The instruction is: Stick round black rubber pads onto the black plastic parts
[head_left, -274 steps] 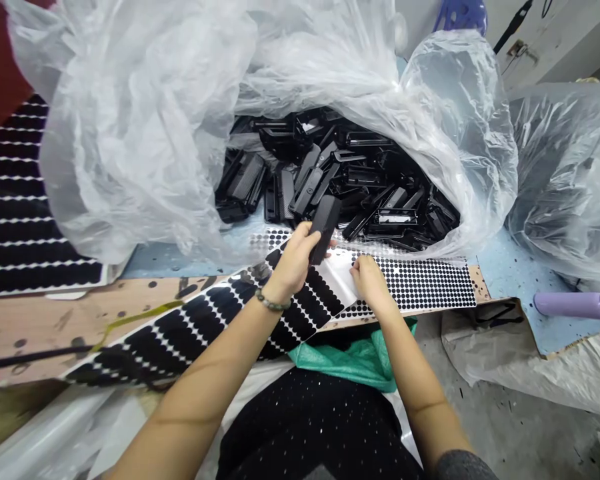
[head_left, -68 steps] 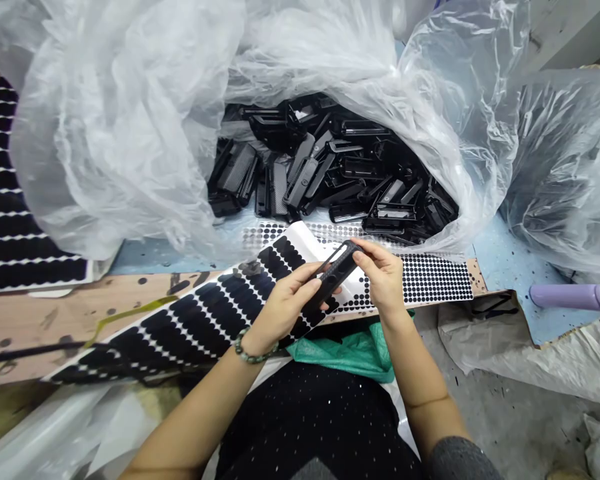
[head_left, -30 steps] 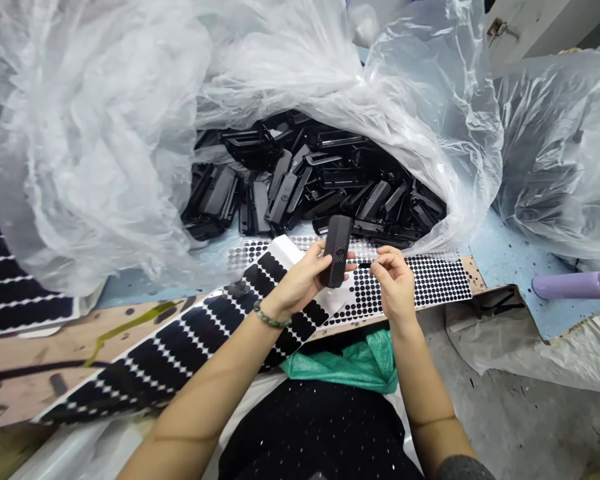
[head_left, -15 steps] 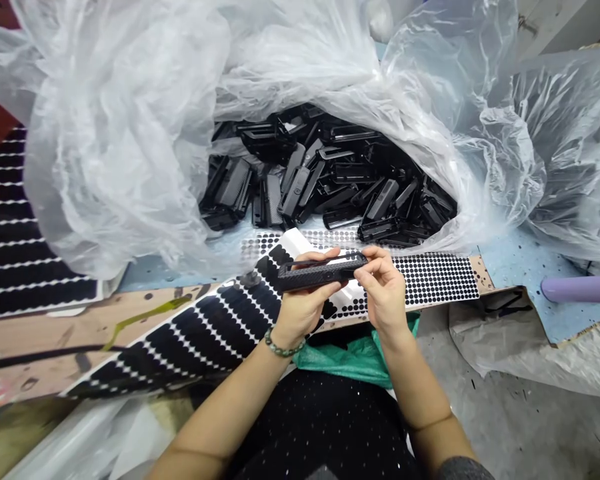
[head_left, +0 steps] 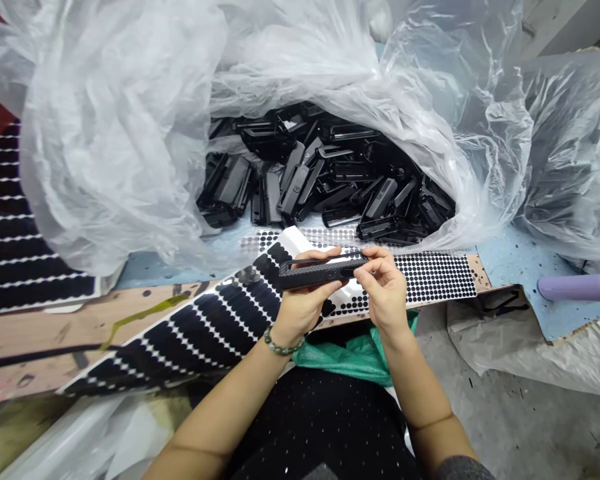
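Note:
A long black plastic part (head_left: 310, 273) with a textured face and a slim loop along its top edge is held level above the table's front edge. My left hand (head_left: 303, 310) is closed around its left and middle portion, thumb below and fingers behind. At its right end, my right hand (head_left: 386, 290) is closed with thumb and fingertips pinching; whether a small piece sits between those fingertips is hidden. Beneath both hands lie a sheet of small black dots (head_left: 437, 277) and a sheet of black scalloped strips (head_left: 200, 330).
Behind the hands, a clear plastic bag (head_left: 120, 133) gapes around a heap of similar black parts (head_left: 300, 180). A purple cylinder (head_left: 577, 288) lies on the blue surface at right. A yellow-green strip (head_left: 143, 317) rests at left; green cloth (head_left: 350, 360) hangs below the edge.
My hands and the black plastic part hold nearly the same pose. The surroundings have shifted very slightly left in view.

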A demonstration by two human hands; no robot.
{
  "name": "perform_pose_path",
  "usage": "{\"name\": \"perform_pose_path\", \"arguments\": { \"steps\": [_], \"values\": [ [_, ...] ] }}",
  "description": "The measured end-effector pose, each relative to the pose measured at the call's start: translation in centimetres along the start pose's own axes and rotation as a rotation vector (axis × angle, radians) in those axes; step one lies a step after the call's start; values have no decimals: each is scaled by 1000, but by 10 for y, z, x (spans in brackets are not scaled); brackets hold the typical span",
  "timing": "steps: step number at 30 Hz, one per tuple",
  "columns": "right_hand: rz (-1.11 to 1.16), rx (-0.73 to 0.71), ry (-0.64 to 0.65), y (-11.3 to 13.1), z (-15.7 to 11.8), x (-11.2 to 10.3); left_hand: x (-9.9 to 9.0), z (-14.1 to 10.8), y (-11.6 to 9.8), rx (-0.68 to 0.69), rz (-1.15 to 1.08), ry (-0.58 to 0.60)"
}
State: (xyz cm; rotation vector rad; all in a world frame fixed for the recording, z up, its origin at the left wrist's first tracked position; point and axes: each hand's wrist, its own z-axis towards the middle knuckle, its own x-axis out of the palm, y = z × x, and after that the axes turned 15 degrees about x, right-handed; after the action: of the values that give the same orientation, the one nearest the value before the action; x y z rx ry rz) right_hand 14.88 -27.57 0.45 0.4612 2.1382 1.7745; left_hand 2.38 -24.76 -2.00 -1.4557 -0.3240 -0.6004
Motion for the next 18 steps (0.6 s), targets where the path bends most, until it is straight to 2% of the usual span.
{"name": "perform_pose_path", "arguments": {
  "steps": [4, 8, 10, 12, 15, 18],
  "values": [
    [-81, -88, -49, 1, -3, 1, 1, -1, 0, 41, 4, 1],
    [-253, -223, -212, -2, -8, 3, 2, -4, 1, 94, 40, -13],
    [-236, -198, -244, -6, -9, 5, 3, -6, 2, 93, 72, -19],
    [-130, -99, -172, -10, -7, 6, 4, -9, 3, 102, 84, -25],
    [36, 56, 28, -13, -3, 7, 1, -11, 2, 121, 63, -38],
    [106, 140, 115, -12, 0, 3, -11, -8, -7, 19, 10, 69]
  ]
}}
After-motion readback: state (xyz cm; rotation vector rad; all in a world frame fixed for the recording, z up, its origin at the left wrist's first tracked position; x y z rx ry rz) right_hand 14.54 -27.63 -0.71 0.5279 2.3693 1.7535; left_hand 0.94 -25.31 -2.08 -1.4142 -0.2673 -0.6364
